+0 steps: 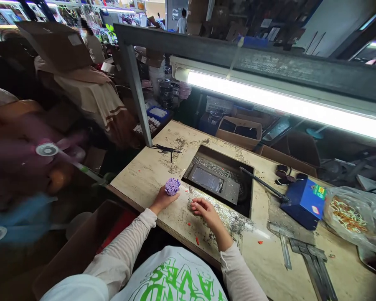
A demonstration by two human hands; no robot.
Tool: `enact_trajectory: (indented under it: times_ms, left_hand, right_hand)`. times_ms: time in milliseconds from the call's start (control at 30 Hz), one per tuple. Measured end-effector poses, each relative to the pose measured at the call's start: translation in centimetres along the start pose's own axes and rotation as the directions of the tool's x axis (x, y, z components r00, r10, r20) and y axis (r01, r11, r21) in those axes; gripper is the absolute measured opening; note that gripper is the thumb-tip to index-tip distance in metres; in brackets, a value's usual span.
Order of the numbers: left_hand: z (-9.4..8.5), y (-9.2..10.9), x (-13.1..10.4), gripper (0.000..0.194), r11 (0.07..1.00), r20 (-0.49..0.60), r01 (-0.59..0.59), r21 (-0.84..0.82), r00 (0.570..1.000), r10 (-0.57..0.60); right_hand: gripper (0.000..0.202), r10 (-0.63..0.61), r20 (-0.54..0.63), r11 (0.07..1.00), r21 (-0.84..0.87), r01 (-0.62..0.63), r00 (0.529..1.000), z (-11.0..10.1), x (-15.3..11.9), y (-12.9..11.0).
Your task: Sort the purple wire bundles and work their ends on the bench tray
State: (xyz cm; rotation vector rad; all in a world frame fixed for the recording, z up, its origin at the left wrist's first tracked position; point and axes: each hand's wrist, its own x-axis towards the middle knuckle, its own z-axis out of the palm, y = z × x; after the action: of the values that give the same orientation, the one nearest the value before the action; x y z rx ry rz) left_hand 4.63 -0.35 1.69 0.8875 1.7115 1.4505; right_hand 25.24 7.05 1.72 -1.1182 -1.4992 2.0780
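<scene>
Dim clutter blurs beyond the bench; your left hand clasps a purple bundle, base hidden; your right hand curls loosely, unclosed.

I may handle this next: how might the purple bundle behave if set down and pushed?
The purple bundle would probably spread apart, being many thin pieces with uneven ends. It seems light, since the left hand alone holds it. Its roundish outline suggests it may roll if kept together.

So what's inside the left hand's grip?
A bundle of thin purple pieces, its ends showing above the left hand. The hand covers its lower part, so its full length can't be seen.
</scene>
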Motion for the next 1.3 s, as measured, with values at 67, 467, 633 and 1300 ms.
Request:
enact_trajectory:
  times_ms: [67,467,633,1300]
  left_hand:
    - [0.0,0.1,0.2,0.019,0.999,-0.019,0.023,-0.026,1.0,-0.023]
    - [4.9,5.1,-1.4,0.03,0.697,0.049,0.165,-0.698,0.982,-0.184]
    - [7.1,5.2,-1.5,0.032,0.572,0.018,0.155,-0.806,0.971,-0.239]
    - [-5.1,-4.4,-1.5,0.045,0.714,-0.132,-0.267,0.647,0.883,0.45]
  right_hand:
    - [0.051,-0.005,0.011,1.0,-0.007,0.005,1.0,0.0,0.1,0.2]
    - [0.041,-0.366,-0.18,0.918,-0.234,0.322,0.913,5.6,1.5,-1.8]
    - [0.042,-0.436,-0.358,0.893,-0.291,0.345,0.826,6.3,1.7,-1.7]
    - [0.036,-0.586,-0.227,0.43,-0.901,0.062,0.778,-11.2,7.8,-6.7]
